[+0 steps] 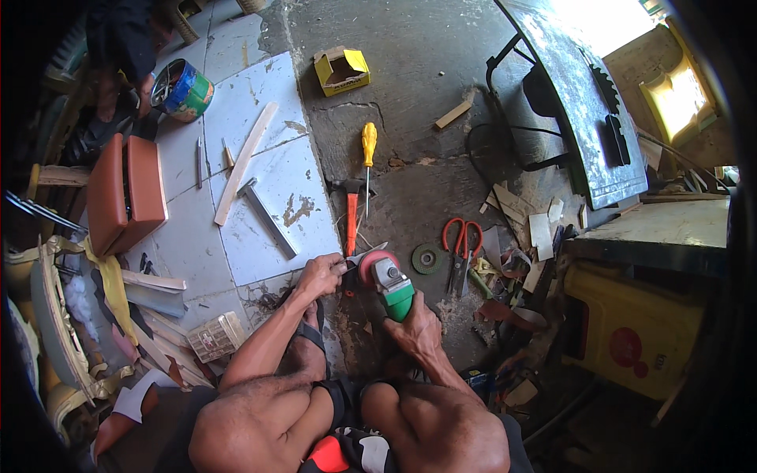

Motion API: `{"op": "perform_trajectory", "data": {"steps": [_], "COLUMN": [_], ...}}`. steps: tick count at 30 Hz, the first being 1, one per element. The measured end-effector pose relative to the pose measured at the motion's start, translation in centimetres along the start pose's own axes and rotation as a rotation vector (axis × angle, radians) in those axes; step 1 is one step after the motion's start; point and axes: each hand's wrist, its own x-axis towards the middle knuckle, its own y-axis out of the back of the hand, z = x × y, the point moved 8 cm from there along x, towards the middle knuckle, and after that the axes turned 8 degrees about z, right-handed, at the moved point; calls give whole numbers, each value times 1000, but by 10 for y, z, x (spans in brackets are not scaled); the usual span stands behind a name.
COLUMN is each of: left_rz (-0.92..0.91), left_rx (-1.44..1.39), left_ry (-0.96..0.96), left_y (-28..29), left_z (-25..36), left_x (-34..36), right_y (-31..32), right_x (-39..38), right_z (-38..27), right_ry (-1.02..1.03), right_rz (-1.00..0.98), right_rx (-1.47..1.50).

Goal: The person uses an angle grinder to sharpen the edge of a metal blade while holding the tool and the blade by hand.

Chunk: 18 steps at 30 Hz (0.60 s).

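Note:
My right hand (418,327) is wrapped round the green body of an angle grinder (400,299) with a reddish disc (371,268) at its head. Close to the disc, my left hand (319,276) pinches a thin, pale, blade-like piece (361,255), whose exact kind I cannot make out. Just beyond that hand lies a hammer (352,225) with an orange handle. Alongside it is a yellow-handled screwdriver (368,150). To the right of the grinder, a round dark green disc (426,258) rests on the floor near orange-handled scissors (460,252).
A table saw (576,102) stands far right, above wood and leather scraps (528,268). On pale tiles to the left lie a curved wood strip (248,162) and a metal bar (270,221). A yellow box (341,72) sits ahead; a person's hand (145,94) is near a paint can (183,91).

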Motion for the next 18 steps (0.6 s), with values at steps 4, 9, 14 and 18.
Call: {"op": "perform_trajectory", "data": {"steps": [4, 9, 14, 18], "left_rz": [12, 7, 13, 0], "left_rx": [15, 12, -7, -2], "left_ry": [-18, 1, -6, 13], "left_y": [0, 1, 1, 1], "left_z": [2, 2, 1, 2], "left_x": [0, -2, -1, -2], "right_y": [0, 10, 6, 2], "right_x": [7, 13, 0, 3], "right_z": [6, 2, -4, -2], "right_ry": [-14, -32, 6, -14], "right_rz": [38, 41, 18, 0], "right_rx": [6, 18, -5, -7]}}
